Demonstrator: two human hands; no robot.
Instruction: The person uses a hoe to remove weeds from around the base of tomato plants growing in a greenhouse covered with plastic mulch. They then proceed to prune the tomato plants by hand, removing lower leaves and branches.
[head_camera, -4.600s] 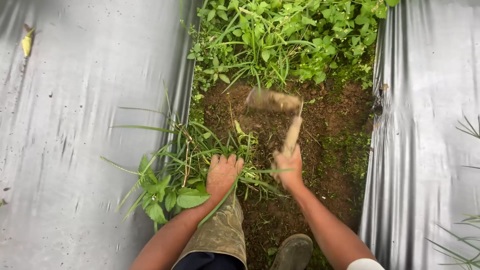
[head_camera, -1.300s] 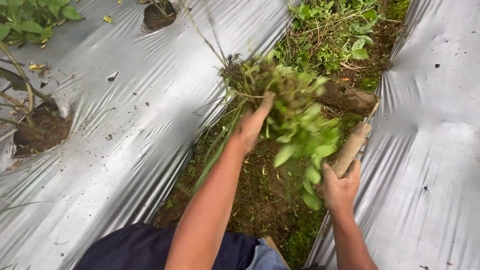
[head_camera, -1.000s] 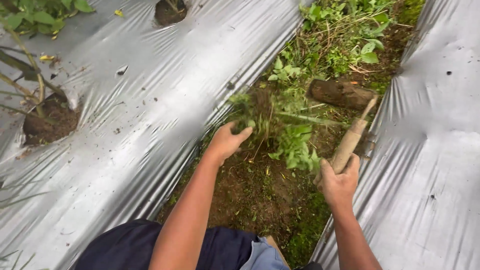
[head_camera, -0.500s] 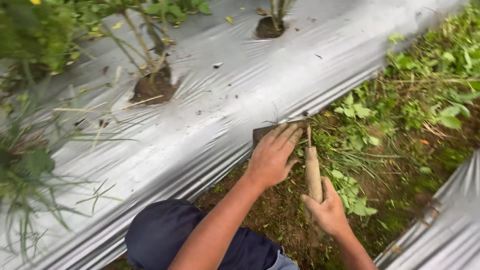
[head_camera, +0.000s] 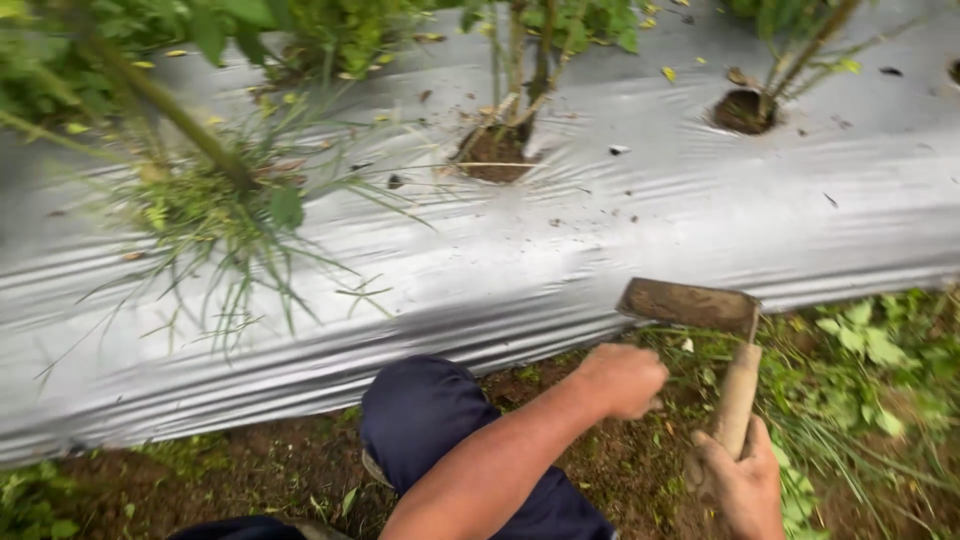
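Far left: a grassy weed clump (head_camera: 215, 215) grows through the silver plastic mulch sheet (head_camera: 560, 250), with leafy stems above it at the far edge. Mid-far: a planting hole (head_camera: 495, 155) with upright stems, soil scattered around it. Far right: a second planting hole (head_camera: 745, 110) with a thin stem.

The sheet slopes down toward the near side and ends at a soil furrow (head_camera: 600, 470) that runs left to right.

Near centre: a knee in dark blue trousers (head_camera: 425, 415), next to the sheet edge.

Right of the knee: left hand (head_camera: 625, 380), curled into a loose fist low over the furrow soil. Can't tell if anything is in it; the palm side is hidden.

Further right: right hand (head_camera: 740, 490), wrapped around the lower end of the wooden handle of a small hoe (head_camera: 715, 350). Handle is near upright. The muddy blade sits at the top, pointing left, at the sheet's near edge, just above and right of the left hand.

Far right, near: green weeds (head_camera: 870, 360) cover the furrow.
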